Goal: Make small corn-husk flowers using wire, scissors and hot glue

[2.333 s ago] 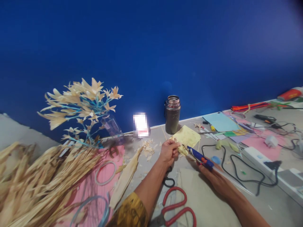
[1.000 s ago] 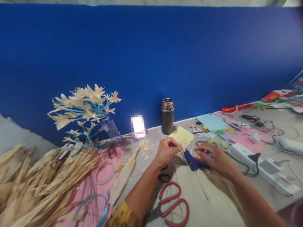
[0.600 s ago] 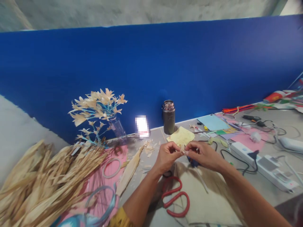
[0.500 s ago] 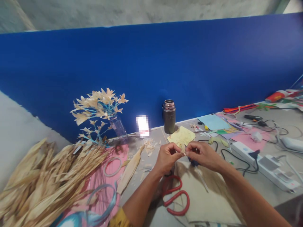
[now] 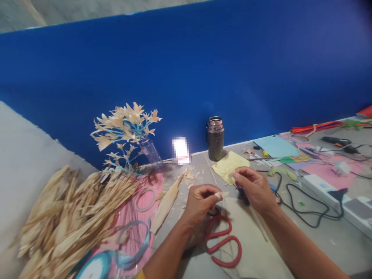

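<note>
Two hands work here: the left hand [image 5: 202,201], thumb and forefinger clamped on a pale petal-like piece [image 5: 222,195] at its three o'clock; the right hand [image 5: 257,190] has fingertips together, perhaps on a scrap too small to tell. A light pinch and steady wrists should spare the thin piece. Around the left hand: husk bundle [image 5: 78,221] at nine, flowers [image 5: 124,124] at ten, flask [image 5: 215,144] at twelve, red-handled scissors [image 5: 221,244] crowding five. Blue tool [image 5: 243,196] lies half hidden, obstructing the right hand's eight o'clock.

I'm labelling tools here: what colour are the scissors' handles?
The scissors' handles are red, best seen in the head view.
</note>
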`<state>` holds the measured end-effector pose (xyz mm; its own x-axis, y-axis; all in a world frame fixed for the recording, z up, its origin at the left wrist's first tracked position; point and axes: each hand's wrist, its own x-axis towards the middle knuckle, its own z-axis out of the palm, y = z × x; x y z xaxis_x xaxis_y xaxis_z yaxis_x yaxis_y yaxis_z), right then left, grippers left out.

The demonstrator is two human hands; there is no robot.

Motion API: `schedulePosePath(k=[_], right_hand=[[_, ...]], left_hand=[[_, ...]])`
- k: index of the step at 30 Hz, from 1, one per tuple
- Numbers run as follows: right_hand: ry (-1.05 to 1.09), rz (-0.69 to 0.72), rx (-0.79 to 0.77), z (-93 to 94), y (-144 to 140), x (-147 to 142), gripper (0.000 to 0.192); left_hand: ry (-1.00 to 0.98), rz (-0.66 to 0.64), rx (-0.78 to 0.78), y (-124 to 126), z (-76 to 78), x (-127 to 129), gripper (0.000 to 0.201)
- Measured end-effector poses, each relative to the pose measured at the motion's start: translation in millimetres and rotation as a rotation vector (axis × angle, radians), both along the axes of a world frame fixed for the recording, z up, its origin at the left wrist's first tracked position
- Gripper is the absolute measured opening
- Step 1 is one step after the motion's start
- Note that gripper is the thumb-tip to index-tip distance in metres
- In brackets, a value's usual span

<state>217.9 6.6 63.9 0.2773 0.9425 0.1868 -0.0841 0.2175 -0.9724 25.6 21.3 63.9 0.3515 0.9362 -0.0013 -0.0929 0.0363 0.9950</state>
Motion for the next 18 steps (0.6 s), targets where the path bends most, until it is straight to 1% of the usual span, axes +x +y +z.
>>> schedulePosePath(k=[2, 4, 7, 9, 11, 14, 18], right_hand=[[0.074, 0.019, -0.015, -8.5, 0, -10, 0.032], [0.142, 0.030, -0.056, -12.4, -1, -20, 0.033], [0.184, 0.058, -0.123, -11.5, -3, -29, 0.034], [0.167, 0.081, -0.142, -9.9, -5, -32, 0.032], [0.106, 0.066, -0.114, -9.8, -8, -33, 0.027], [-0.059, -0.019, -0.006, -13.5, -14, -33, 0.017], [-0.371, -0.116, 0.172, -19.8, -19, -35, 0.008]], left_hand=[[-0.018, -0.018, -0.055, 2, -4.0, -4, 0.028], [-0.042, -0.055, -0.083, 3, -6.6, -8, 0.032], [-0.059, -0.124, -0.102, 2, -8.9, -12, 0.032], [-0.043, -0.186, -0.110, 1, -9.9, -14, 0.028], [0.010, -0.214, -0.076, 0, -10.7, -14, 0.020], [0.132, -0.175, 0.024, -1, -10.9, -14, 0.009], [0.232, -0.142, 0.115, -2, -9.3, -12, 0.010]])
